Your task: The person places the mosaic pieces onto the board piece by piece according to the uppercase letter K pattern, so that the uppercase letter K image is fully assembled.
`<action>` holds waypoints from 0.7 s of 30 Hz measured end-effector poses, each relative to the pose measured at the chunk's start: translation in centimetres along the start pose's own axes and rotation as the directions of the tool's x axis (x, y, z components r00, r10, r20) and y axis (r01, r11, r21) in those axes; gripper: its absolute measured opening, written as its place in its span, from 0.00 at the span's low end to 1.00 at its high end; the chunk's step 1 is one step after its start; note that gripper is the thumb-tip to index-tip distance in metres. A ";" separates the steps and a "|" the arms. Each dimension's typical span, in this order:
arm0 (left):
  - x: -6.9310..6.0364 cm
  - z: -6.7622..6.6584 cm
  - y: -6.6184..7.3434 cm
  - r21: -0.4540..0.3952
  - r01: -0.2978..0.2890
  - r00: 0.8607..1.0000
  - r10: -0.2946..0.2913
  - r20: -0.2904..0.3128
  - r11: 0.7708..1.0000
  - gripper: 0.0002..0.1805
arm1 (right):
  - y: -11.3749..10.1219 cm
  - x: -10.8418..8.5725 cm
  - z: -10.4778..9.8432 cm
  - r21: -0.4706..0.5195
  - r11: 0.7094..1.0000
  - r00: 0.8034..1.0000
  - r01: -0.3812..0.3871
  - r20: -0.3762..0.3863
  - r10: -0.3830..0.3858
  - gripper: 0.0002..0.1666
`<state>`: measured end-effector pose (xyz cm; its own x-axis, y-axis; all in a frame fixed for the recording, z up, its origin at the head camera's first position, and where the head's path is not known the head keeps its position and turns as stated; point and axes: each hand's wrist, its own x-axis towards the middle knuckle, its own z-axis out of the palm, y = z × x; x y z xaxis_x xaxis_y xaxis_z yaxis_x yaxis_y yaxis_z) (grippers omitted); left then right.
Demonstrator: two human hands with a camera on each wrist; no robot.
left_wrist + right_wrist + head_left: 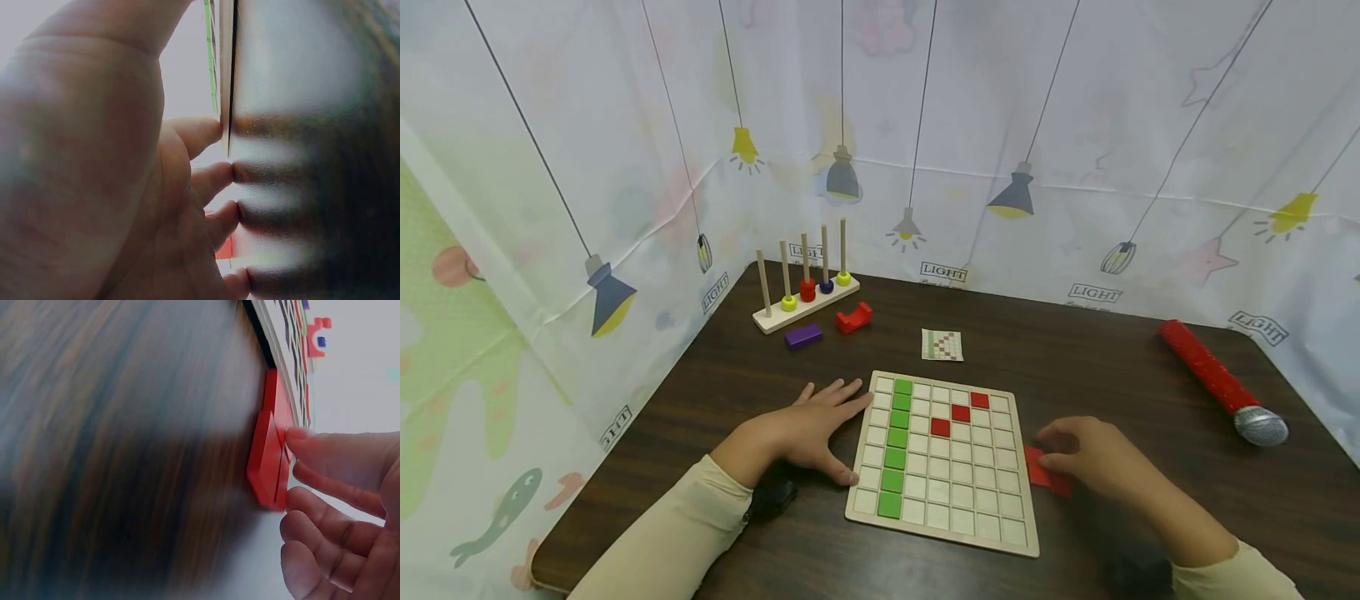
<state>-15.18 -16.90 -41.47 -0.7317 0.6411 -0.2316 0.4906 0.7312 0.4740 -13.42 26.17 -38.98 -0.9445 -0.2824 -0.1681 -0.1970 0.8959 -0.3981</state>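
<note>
A wooden grid board lies flat on the table, with a column of green square tiles and a short diagonal of red square tiles on its pale cells. My left hand rests spread at the board's left edge; its thumb and index finger touch the frame. Against the board's right side lie several loose red tiles, some overlapping. Over these is my right hand, fingers loosely bent. In the right wrist view the thumb meets a red tile, with no clear pinch visible.
Behind the board lies a small pattern card. A peg stand with coloured beads is at the back left, near a purple block and a red notched block. At right lies a red microphone. Printed curtains border the table.
</note>
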 end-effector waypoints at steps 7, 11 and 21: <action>0.0 0.0 0.0 0.001 0.002 1.000 -0.002 0.001 1.000 0.66 | 1.7 -0.5 -0.5 -0.006 1.000 0.999 0.028 0.026 -0.027 0.24; 0.0 -0.1 0.2 0.000 0.004 1.000 -0.004 0.002 1.000 0.66 | 2.2 -0.9 -1.0 -0.009 0.999 0.998 0.046 0.043 -0.046 0.18; 0.0 -0.1 0.1 -0.002 0.000 1.000 0.000 0.003 1.000 0.65 | 3.1 -0.6 -1.9 -0.016 0.999 0.997 -0.041 0.060 0.042 0.13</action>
<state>-15.18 -16.86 -41.34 -0.7301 0.6419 -0.2341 0.4898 0.7306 0.4758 -13.97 29.72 -38.42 -0.9345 -0.2648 -0.2379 -0.1627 0.9122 -0.3761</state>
